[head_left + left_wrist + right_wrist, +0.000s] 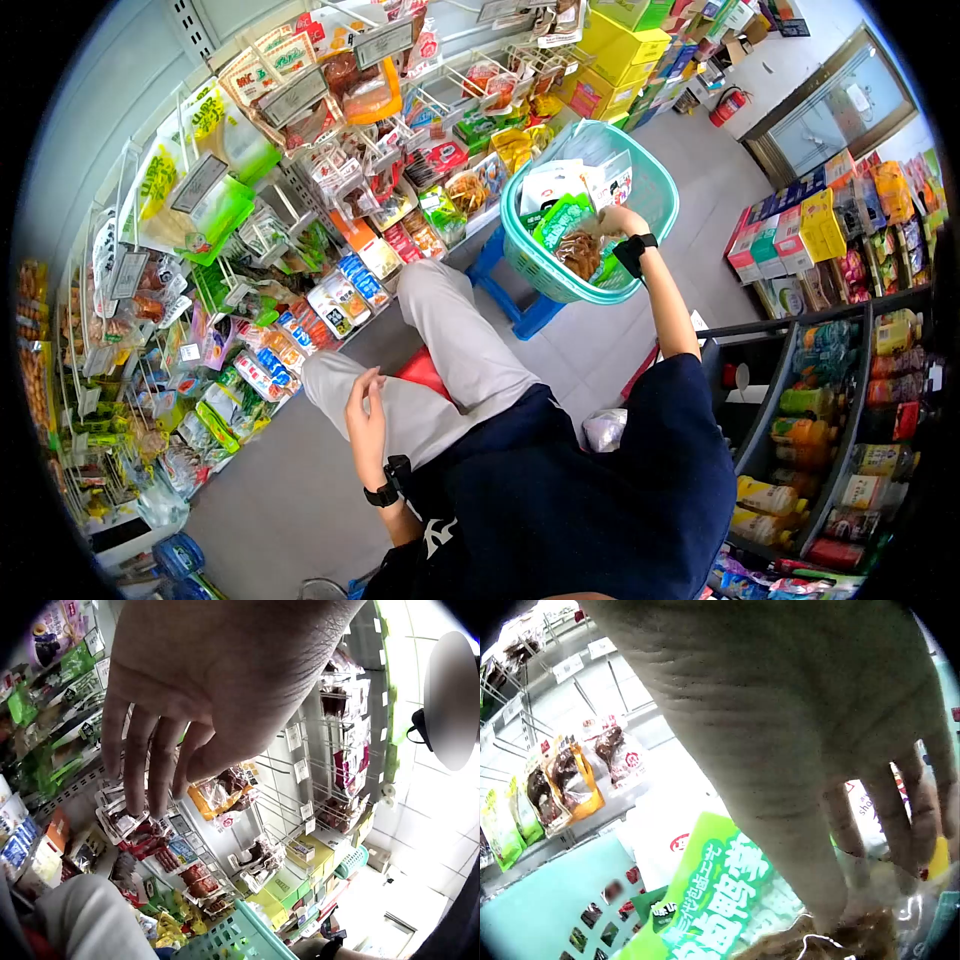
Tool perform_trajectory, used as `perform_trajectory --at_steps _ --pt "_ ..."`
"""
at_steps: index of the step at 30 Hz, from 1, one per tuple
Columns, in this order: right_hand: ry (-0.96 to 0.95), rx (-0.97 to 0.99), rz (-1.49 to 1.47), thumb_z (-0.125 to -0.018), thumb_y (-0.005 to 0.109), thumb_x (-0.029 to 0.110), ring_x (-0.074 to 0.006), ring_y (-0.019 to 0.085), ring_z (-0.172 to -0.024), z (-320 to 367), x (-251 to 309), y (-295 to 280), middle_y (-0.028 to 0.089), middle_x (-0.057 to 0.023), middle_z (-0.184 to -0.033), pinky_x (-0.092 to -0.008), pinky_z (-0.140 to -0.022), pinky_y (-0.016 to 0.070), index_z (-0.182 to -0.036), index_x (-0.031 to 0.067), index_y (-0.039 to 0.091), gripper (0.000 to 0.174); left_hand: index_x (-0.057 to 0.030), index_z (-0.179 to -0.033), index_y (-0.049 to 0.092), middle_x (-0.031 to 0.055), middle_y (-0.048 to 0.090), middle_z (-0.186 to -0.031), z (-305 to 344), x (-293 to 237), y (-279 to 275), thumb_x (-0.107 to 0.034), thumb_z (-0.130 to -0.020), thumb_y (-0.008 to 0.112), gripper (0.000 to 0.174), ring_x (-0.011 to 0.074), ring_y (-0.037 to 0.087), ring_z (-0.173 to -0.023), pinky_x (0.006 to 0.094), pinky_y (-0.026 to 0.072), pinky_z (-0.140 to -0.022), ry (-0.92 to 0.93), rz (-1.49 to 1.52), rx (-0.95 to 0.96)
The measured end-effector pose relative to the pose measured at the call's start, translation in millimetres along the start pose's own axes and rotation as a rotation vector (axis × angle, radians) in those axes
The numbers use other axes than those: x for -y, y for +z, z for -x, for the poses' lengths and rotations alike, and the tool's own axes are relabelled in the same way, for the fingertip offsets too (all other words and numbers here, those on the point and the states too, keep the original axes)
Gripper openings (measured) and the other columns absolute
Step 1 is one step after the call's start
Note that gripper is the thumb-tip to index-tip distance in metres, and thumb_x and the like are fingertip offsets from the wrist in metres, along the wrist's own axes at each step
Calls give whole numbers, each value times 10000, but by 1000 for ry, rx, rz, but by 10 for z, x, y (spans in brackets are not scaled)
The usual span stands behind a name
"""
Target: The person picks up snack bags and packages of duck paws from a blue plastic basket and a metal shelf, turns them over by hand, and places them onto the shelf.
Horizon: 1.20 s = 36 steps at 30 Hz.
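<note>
My right hand (622,222) is down inside a mint-green plastic basket (590,292). Its thumb and fingers grip the clear edge of a packet of brown food (578,253), seen close up in the right wrist view as a clear packet (862,937). Beside it in the basket lie a green packet with white lettering (712,900) and a white packet (552,180). My left hand (367,415) is held over the left thigh, holding nothing. In the left wrist view its fingers hang down loosely, overlapping the hanging snack packets behind.
Under the basket is a blue stool (530,318). Shelves of hanging snack packets (345,190) line the front and left. Yellow cartons (625,50) are stacked beyond the basket. On the right stands a drinks rack (800,430); a red seat (428,375) shows between the legs.
</note>
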State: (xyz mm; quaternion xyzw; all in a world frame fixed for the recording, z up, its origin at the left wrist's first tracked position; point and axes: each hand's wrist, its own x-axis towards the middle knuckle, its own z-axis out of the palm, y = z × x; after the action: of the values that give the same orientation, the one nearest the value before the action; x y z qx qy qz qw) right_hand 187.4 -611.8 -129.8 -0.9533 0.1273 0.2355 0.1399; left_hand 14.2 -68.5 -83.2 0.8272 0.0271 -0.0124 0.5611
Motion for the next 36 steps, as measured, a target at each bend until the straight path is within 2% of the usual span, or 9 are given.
perform_trajectory --at_steps 3,8,13,18,22,24,27,31,36 --pt "-123 9 148 -571 732 285 -239 612 -666 -144 -53 95 651 -136 -753 -346 -600 475 -835 33 664 371 3 -1043 559 115 634 -884 6 -14 -12 -106 -905 449 207 180 602 -875 284 444 -789 -16 -7 0" --pt "-146 -93 236 -547 723 229 -275 618 -664 280 480 -104 634 -171 -737 -359 -583 478 -781 10 656 328 4 -1038 563 117 637 -879 23 -18 -47 -112 -906 454 208 181 604 -865 282 446 -780 -26 15 -36" --pt "-129 54 2 -667 666 222 -220 594 -590 587 579 -264 609 -152 -639 -348 -556 447 -753 -20 635 258 4 -1043 561 120 636 -881 6 1 -101 -116 -906 460 209 183 605 -855 284 454 -761 -40 30 -46" --pt "-377 -290 -22 -789 562 145 -257 566 -595 966 741 -349 565 -196 -652 -362 -593 434 -800 -43 594 191 5 -1048 560 123 635 -891 -83 67 -183 -107 -904 463 207 180 603 -857 277 455 -761 12 44 -38" --pt "-389 -521 -217 -827 550 108 -286 586 -629 1540 1157 -709 583 -213 -687 -340 -572 439 -804 -58 571 168 3 -1052 560 115 637 -899 -196 -35 -272 -101 -904 459 208 171 599 -860 276 449 -777 41 48 -37" --pt "-521 -685 -620 -882 517 126 -136 553 -630 1796 1376 -820 616 -88 -740 -264 -558 420 -840 -44 571 183 3 -1057 560 106 637 -905 -256 -125 -301 -104 -906 454 213 162 594 -866 275 442 -789 50 88 -41" --pt "-658 -821 -912 -917 486 156 -29 446 -635 2008 1743 -910 571 26 -793 -194 -533 358 -899 -15 571 192 3 -1069 552 92 621 -928 -375 -209 -314 -131 -915 444 230 154 572 -893 273 421 -815 82 118 22" --pt "-726 -870 -1307 -910 504 173 3 419 -642 2114 2385 -841 532 55 -782 -140 -560 314 -907 27 566 159 -4 -1059 563 83 628 -938 -498 -434 -403 -120 -912 452 218 149 580 -896 271 433 -800 139 137 15" --pt "-918 -624 -1445 -914 476 142 -36 443 -730 2064 2814 -576 534 15 -805 -172 -672 335 -837 25 536 152 0 -1101 536 78 613 -984 -601 -556 -753 -160 -921 461 253 144 566 -940 263 418 -831 167 237 -126"
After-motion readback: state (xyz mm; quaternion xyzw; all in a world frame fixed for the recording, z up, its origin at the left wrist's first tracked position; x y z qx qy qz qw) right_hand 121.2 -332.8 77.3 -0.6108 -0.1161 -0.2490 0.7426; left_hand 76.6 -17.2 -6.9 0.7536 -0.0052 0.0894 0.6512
